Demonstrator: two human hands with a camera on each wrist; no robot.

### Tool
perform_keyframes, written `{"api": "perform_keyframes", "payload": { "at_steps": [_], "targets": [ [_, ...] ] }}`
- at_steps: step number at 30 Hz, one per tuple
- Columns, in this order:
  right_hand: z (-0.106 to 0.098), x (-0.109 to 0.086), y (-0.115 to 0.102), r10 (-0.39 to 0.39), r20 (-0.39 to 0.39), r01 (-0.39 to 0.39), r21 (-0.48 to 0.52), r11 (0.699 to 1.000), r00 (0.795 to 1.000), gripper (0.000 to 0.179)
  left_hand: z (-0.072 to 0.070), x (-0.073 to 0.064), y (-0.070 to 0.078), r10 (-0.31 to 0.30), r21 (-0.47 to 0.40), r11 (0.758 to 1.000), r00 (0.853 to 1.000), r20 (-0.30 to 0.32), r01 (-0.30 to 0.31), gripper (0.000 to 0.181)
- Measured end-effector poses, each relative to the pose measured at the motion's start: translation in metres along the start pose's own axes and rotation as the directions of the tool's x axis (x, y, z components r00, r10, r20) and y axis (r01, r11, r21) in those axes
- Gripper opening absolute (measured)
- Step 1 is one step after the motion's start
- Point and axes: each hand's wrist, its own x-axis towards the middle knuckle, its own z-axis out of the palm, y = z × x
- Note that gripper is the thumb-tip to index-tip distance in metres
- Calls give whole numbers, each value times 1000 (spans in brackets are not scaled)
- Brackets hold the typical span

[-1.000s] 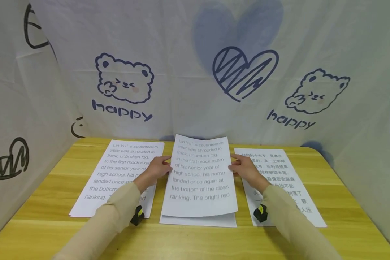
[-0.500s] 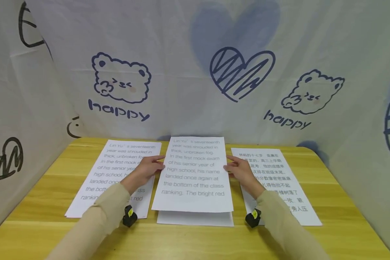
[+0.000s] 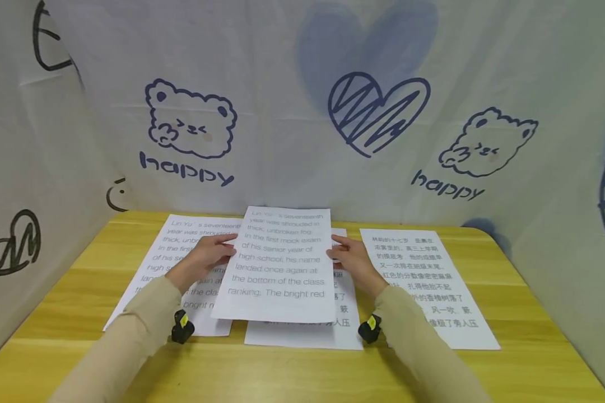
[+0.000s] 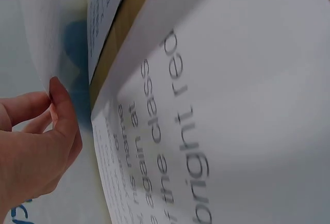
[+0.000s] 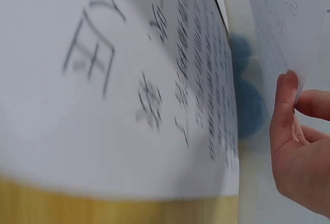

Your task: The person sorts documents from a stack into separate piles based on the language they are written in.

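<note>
A sheet of paper [image 3: 277, 263] with printed English text is held raised between both hands. My left hand [image 3: 204, 258] pinches its left edge, and my right hand [image 3: 355, 262] pinches the right one. In the left wrist view the left thumb and fingers [image 4: 61, 97] meet on the paper's edge; the right wrist view has the right fingers [image 5: 287, 90] doing the same. Beneath the raised sheet lies a middle stack [image 3: 302, 337] with Chinese text on top, partly covered. A left stack of English pages [image 3: 126, 313] sits under the left hand and forearm.
To the right lies another Chinese-text page [image 3: 464, 280], partly behind the right forearm. All papers rest on a yellow wood-grain table [image 3: 529, 313]. A white curtain [image 3: 282, 140] with printed bears and hearts hangs right behind the table's back edge.
Both hands have lifted the English sheet and carried it left, off the middle stack and toward the left stack. Chinese text on the middle stack is now exposed.
</note>
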Motion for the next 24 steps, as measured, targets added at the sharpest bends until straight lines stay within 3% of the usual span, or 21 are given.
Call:
{"api": "perform_keyframes", "payload": {
  "at_steps": [6, 12, 17, 24],
  "targets": [
    [17, 2, -3, -5, -4, 5, -9, 1000, 1000, 52, -16, -1, 1, -7, 23, 1000, 1000, 0, 7, 54],
    [43, 5, -11, -48, 29, 47, 22, 999, 998, 51, -41, -5, -8, -9, 39, 999, 1000, -11, 9, 56],
    [59, 9, -10, -26, 31, 25, 51, 998, 999, 50, -52, -4, -15, -2, 4, 1000, 1000, -1, 2, 58],
    [80, 10, -11, 9, 44, -13, 101, 995, 999, 50, -68, -6, -18, -19, 14, 1000, 999, -38, 19, 56]
  ]
}}
